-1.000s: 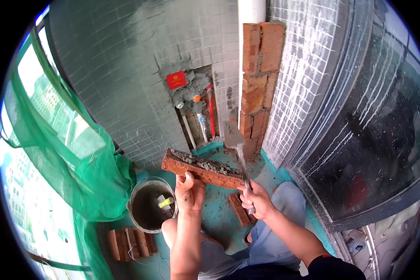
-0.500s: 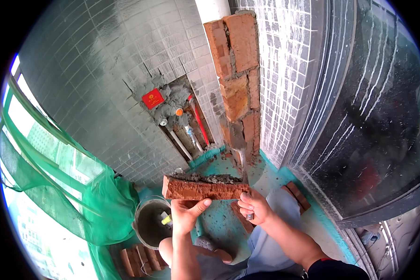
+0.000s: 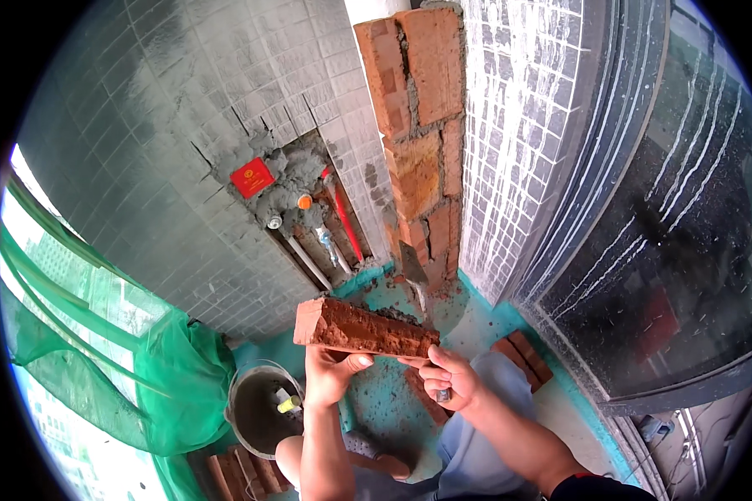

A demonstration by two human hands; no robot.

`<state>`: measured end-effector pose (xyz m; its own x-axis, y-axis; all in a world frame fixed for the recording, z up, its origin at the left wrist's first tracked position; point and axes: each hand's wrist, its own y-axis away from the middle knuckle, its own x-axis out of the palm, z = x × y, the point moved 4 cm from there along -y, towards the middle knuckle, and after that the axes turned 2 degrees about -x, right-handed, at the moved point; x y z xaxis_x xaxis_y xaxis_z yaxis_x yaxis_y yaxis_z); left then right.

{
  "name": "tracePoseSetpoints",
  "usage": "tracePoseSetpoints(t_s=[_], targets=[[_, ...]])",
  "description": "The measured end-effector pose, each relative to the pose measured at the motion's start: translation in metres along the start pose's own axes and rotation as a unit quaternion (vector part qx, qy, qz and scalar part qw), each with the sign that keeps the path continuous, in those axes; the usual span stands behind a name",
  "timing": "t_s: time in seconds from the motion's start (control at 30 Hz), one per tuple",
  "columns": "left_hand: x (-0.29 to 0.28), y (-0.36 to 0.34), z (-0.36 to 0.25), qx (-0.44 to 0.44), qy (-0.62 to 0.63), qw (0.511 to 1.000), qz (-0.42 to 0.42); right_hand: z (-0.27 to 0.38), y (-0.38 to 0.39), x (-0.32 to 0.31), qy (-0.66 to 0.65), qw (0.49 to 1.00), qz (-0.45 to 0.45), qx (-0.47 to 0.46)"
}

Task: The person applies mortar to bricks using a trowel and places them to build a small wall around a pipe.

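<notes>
A red brick (image 3: 363,328) with grey mortar along its far upper edge is held up in front of me, its left end tilted toward me. My left hand (image 3: 328,373) grips it from below, thumb stretched along its near underside. My right hand (image 3: 449,376) is closed round the handle of a trowel, whose handle end shows below the fist. Beyond the brick the trowel blade (image 3: 412,264) points up and away; the brick hides part of the shank. My right fingers are at the brick's right end. Ahead stands a narrow brick column (image 3: 418,175) with mortar joints.
A bucket (image 3: 232,409) of mortar with a yellow-handled tool stands at left. Loose bricks lie at lower left (image 3: 246,472), at right (image 3: 522,361) and under my hands. Pipes (image 3: 311,264) sit in a wall recess by a red box cover (image 3: 252,177). Green netting (image 3: 180,376) hangs left.
My left hand has rolled the brick, so its left end face and more of its broad side show. The trowel blade has turned and shifted slightly left. The view has moved a little.
</notes>
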<state>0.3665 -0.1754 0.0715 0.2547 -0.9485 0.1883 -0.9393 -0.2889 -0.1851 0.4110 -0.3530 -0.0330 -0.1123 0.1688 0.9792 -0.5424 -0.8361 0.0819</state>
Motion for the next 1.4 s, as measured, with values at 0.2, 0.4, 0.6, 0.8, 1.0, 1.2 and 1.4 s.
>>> tracePoseSetpoints(t_s=[0.2,0.4,0.6,0.8,1.0,1.2,1.4], targets=[[-0.006,-0.019,0.010,-0.009,0.058,0.998,-0.030,0.002,-0.021,0.001,-0.064,0.997,-0.033,0.021],[-0.029,-0.057,0.035,-0.023,0.022,0.999,-0.038,-0.012,-0.021,-0.022,-0.018,0.979,-0.195,0.054],[-0.036,-0.166,0.048,0.020,-0.084,0.989,-0.121,-0.037,0.013,-0.042,-0.036,0.947,-0.288,0.137],[-0.037,-0.264,0.071,0.018,-0.183,0.966,-0.183,-0.054,0.034,-0.062,-0.101,0.946,-0.234,0.203],[-0.040,-0.323,0.118,0.049,-0.243,0.947,-0.204,-0.039,0.025,-0.012,0.074,0.929,-0.318,0.176],[-0.031,-0.345,0.140,0.049,-0.290,0.937,-0.188,-0.030,0.023,-0.008,0.107,0.940,-0.290,0.147],[-0.026,-0.359,0.156,0.061,-0.333,0.919,-0.201,-0.030,0.025,-0.010,0.120,0.940,-0.275,0.159]])
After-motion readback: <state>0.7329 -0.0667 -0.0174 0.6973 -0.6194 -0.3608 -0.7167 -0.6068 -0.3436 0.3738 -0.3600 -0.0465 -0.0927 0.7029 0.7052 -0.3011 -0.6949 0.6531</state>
